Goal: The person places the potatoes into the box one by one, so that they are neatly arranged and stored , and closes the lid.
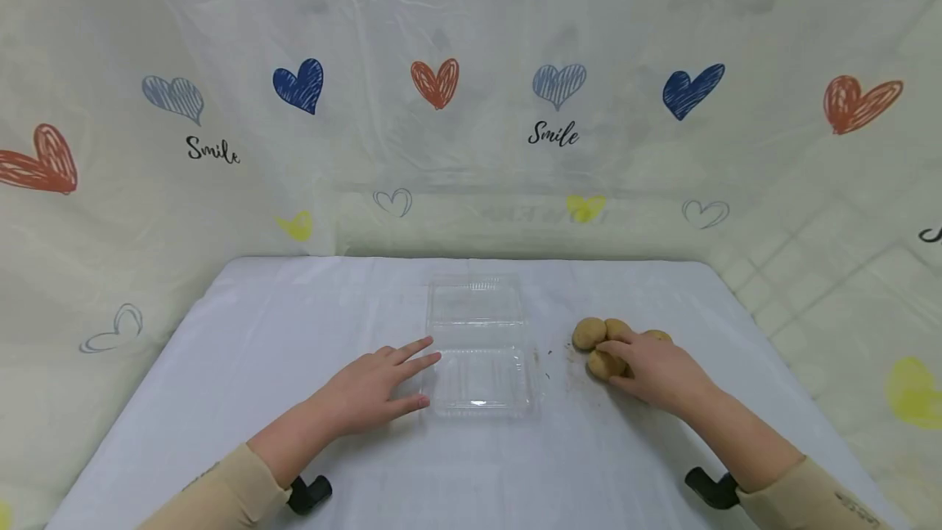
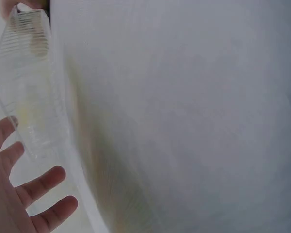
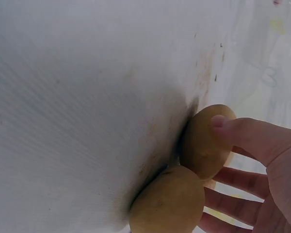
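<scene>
Two hands over a white table [image 1: 353, 301]. L hand [image 1: 375, 391] spread wide, nothing in it, fingertips at L edge of clear box [image 1: 482, 375]; can't tell if touching. Box lies open mid-table, far half reaching twd back edge, near half twd person. R hand [image 1: 658, 370] pinches a potato [image 1: 604, 365], thumb one side, fingers other, gap about as wide as potato; can't tell if it's lifted. It's R of box, w/ other potatoes [image 1: 589, 334] close behind, some part hidden by hand. Strip of cloth w/ brown specks [image 1: 548, 376] btwn box & potatoes. Room: wide cloth L of box to L edge, less from bunch to R edge. Heart-print curtain [image 1: 478, 145] rises just past back edge.
</scene>
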### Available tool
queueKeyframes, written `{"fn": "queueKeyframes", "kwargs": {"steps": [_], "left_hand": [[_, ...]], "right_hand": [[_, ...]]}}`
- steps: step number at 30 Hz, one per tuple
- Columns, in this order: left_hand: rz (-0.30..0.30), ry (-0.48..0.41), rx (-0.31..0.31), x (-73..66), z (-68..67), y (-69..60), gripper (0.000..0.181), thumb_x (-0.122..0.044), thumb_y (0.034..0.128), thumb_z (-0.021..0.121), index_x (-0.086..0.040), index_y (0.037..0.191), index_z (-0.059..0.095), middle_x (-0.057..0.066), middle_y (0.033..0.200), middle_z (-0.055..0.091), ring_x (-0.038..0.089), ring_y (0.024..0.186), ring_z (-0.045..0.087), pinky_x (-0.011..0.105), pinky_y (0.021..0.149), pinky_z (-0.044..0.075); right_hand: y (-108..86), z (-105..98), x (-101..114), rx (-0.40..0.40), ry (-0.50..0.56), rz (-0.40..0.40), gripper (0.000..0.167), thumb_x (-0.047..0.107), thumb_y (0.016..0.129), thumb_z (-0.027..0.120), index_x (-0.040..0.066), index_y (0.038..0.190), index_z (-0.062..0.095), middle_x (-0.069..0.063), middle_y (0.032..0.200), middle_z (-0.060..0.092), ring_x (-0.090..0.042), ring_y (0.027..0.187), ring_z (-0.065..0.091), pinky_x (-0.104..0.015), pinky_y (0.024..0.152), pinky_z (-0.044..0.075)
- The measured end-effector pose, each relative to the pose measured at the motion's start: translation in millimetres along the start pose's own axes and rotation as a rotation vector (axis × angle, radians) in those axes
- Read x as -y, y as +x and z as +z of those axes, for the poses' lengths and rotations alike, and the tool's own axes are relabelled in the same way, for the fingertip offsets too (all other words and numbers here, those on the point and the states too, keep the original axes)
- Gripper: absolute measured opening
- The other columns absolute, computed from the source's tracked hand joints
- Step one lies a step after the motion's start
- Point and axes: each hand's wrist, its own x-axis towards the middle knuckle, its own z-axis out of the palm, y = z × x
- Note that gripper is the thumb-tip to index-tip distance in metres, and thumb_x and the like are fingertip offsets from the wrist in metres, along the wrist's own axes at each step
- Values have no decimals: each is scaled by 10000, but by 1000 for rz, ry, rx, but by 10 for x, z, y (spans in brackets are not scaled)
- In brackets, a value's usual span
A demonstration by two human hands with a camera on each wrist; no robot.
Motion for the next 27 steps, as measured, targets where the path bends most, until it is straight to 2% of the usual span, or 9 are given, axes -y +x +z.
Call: {"fn": "queueKeyframes", "kwargs": {"steps": [8, 11, 21, 27], "left_hand": [[3, 2, -3, -7, -12, 8, 640, -605, 978, 482, -344, 1547, 349, -117, 1637, 205, 219, 1292, 482, 490, 1012, 425], [2, 6, -4, -8, -15, 13, 634, -601, 979, 485, -353, 1546, 348, -117, 1637, 206, 214, 1292, 481, 487, 1012, 426], [11, 40, -1, -12, -22, 29, 657, -670, 979, 379, -345, 1549, 345, -99, 1639, 208, 214, 1288, 484, 483, 1002, 434], [12, 63, -4, -18, -17, 21, 639, -631, 988, 422, -336, 1550, 347, -94, 1638, 210, 219, 1278, 493, 479, 990, 442]], "right_hand": [[6, 25, -27, 3, 44, -22, 460, 190, 787, 840, 91, 1207, 678, -82, 1112, 606, -161, 752, 608, -369, 623, 518], [9, 31, -29, 0, 45, -32, 470, 178, 778, 848, 93, 1208, 681, -57, 1079, 579, -143, 741, 588, -355, 631, 512], [27, 51, -56, -13, 13, -65, 479, 219, 764, 861, 113, 1201, 697, 5, 976, 512, -108, 709, 511, -324, 622, 474], [34, 82, -77, -27, -12, -75, 502, 218, 754, 866, 133, 1219, 697, -23, 1023, 529, -135, 714, 547, -338, 604, 488]]}}
